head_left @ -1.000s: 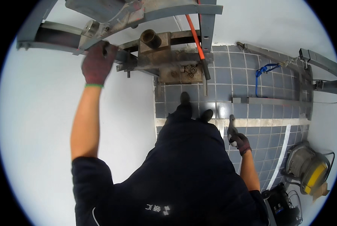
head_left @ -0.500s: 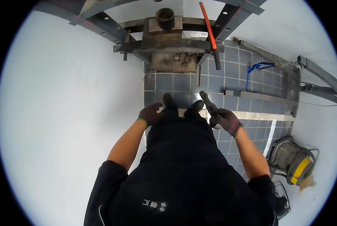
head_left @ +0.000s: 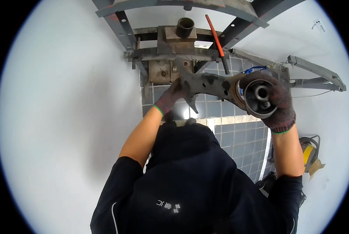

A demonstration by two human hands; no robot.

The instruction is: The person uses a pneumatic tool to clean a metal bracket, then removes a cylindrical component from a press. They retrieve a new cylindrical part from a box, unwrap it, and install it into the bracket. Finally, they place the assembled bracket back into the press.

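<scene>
A dark metal suspension arm (head_left: 211, 84) is raised in front of me, lying crosswise between both gloved hands. My left hand (head_left: 172, 97) grips its left end beside a forked tip, the fingers partly behind the metal. My right hand (head_left: 280, 99) wraps round the large round end (head_left: 260, 98), a black cup-like part with a toothed ring inside. Whether this cup is a separate piece I cannot tell. Beyond the arm, a short steel sleeve (head_left: 185, 27) stands upright on a steel block (head_left: 170, 45) on the press frame's crossbeam.
The grey press frame (head_left: 129, 33) rises ahead, with a red-handled bar (head_left: 214, 32) leaning at its right. A lower steel plate (head_left: 160, 71) is partly hidden. Right of it stands a grey folding lifting frame (head_left: 314, 70). A yellow and grey machine (head_left: 308, 154) sits behind my right arm.
The suspension arm has come up from beside my right leg to in front of the press. My left hand has moved forward and taken hold of its other end.
</scene>
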